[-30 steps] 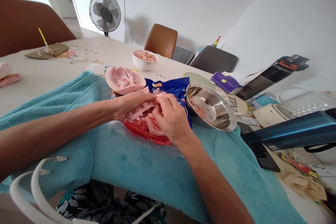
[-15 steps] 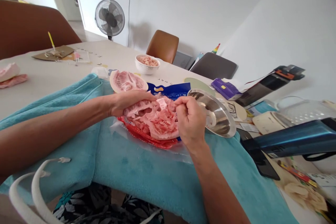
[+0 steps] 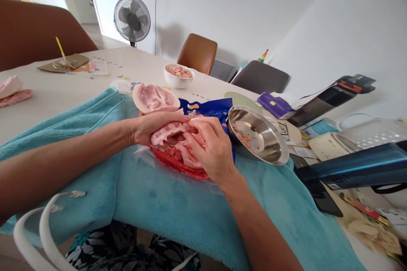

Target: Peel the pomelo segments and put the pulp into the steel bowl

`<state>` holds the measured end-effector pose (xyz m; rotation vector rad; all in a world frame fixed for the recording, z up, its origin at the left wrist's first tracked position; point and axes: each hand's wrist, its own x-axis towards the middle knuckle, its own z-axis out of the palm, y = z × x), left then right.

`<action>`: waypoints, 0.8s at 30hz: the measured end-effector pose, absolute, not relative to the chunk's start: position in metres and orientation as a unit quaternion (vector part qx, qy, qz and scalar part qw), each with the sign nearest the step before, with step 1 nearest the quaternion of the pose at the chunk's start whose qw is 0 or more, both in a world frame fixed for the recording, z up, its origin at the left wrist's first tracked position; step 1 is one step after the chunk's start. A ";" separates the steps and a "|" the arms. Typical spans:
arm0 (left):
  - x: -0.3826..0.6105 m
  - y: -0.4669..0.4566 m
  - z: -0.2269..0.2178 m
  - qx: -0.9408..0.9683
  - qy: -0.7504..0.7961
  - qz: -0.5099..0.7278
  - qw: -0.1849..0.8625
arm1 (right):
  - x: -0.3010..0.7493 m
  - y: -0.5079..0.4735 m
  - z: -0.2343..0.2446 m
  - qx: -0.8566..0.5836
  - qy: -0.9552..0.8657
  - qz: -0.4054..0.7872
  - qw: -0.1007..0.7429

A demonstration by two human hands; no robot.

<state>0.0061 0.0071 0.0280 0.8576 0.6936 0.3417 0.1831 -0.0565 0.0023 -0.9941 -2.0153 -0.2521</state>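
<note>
My left hand [image 3: 149, 126] is closed round a torn pink pomelo piece [image 3: 168, 132], holding it above a red and blue plastic bag [image 3: 173, 168]. My right hand [image 3: 216, 148] reaches over from the right, its fingers bent and pressed on the same piece; the fingertips are partly hidden. Loose pink peelings [image 3: 187, 154] lie on the bag below both hands. Behind my left hand rests a hollow pomelo rind [image 3: 155, 97]. A steel bowl [image 3: 275, 146], tilted, with bits of pulp inside, stands to the right of my right hand.
A teal towel [image 3: 165, 211] covers the near table edge. Farther back is a white bowl [image 3: 178, 81] of pomelo flesh. At the right are a blue bottle [image 3: 359, 169], a dark phone [image 3: 324, 199] and a purple pack [image 3: 276, 105]. More rind [image 3: 11, 87] lies far left.
My right hand has moved left, from beside the peelings near the steel bowl onto the pomelo piece. My left hand keeps its hold. More of the steel bowl's inside shows.
</note>
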 end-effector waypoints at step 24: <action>0.006 -0.004 0.033 0.514 0.288 0.135 0.797 | 0.191 -0.056 0.003 -0.367 -0.832 -0.082 0.409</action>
